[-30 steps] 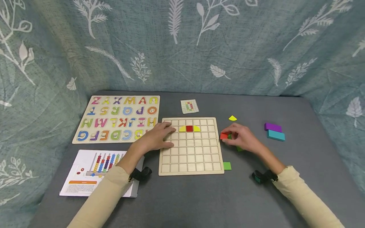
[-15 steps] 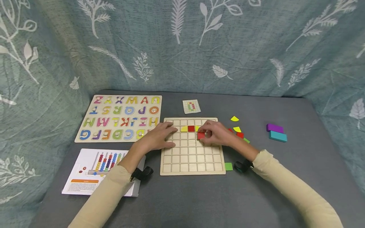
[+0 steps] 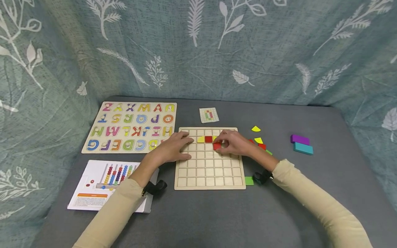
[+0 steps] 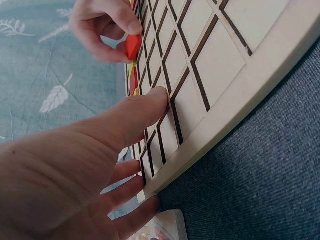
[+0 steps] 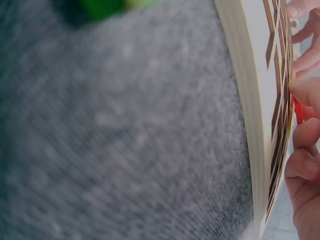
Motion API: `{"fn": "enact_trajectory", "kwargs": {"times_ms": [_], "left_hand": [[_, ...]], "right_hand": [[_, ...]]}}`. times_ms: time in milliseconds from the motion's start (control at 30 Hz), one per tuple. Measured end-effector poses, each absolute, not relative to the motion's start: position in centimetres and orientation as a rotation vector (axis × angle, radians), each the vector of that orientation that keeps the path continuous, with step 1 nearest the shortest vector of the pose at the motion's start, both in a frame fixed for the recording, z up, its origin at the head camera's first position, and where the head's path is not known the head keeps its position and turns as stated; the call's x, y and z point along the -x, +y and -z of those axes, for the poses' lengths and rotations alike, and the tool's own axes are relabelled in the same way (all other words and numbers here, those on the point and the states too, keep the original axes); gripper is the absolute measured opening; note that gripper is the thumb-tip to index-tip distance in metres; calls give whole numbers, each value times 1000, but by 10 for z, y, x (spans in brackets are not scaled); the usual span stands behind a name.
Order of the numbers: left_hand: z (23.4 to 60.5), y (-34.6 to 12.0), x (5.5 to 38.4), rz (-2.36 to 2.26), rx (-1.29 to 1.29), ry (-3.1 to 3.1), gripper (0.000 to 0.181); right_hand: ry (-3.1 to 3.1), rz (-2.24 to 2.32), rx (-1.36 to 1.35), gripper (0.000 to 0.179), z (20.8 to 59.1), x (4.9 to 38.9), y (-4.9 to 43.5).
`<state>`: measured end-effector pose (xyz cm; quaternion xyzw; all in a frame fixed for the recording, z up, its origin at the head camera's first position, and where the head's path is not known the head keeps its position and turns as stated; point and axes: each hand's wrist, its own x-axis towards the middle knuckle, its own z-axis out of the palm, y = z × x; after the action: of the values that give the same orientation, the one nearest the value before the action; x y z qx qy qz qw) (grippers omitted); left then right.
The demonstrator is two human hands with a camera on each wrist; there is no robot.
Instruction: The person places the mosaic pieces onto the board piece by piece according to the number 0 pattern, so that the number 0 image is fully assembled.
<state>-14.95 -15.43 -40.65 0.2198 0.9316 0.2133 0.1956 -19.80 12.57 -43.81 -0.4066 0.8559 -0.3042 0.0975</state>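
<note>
My right hand (image 3: 235,143) pinches a red tile (image 3: 217,146) between thumb and fingers over the wooden grid board (image 3: 209,172). In the left wrist view this tile (image 4: 133,47) stands tilted at the grid. Just above it, one row holds a dark red square (image 3: 209,139) with a yellow piece (image 3: 201,139) to its left and another yellow piece partly covered by my right fingers. At the board's left side my left hand (image 3: 172,148) rests with spread fingers, its thumb (image 4: 155,100) lying on the grid.
A picture card (image 3: 209,115) lies behind the board. Loose yellow pieces (image 3: 255,128), red pieces (image 3: 262,146) and a green square (image 3: 249,181) lie right of it. Farther right are purple (image 3: 299,139) and teal (image 3: 303,148) blocks. An alphabet puzzle (image 3: 131,129) and abacus box (image 3: 80,186) sit left.
My right hand has carried the red tile leftward from the loose pieces onto the board, then lowered it slightly at the grid. My left hand has stayed at the board's left side.
</note>
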Motion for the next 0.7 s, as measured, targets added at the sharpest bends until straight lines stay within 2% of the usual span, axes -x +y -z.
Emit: {"fn": "enact_trajectory", "kwargs": {"times_ms": [533, 700], "left_hand": [[403, -152, 149, -592, -611, 2606, 60], [402, -152, 148, -593, -613, 2609, 60]], "right_hand": [[2510, 820, 1239, 29, 429, 196, 127], [2520, 790, 1332, 31, 430, 195, 128]]}}
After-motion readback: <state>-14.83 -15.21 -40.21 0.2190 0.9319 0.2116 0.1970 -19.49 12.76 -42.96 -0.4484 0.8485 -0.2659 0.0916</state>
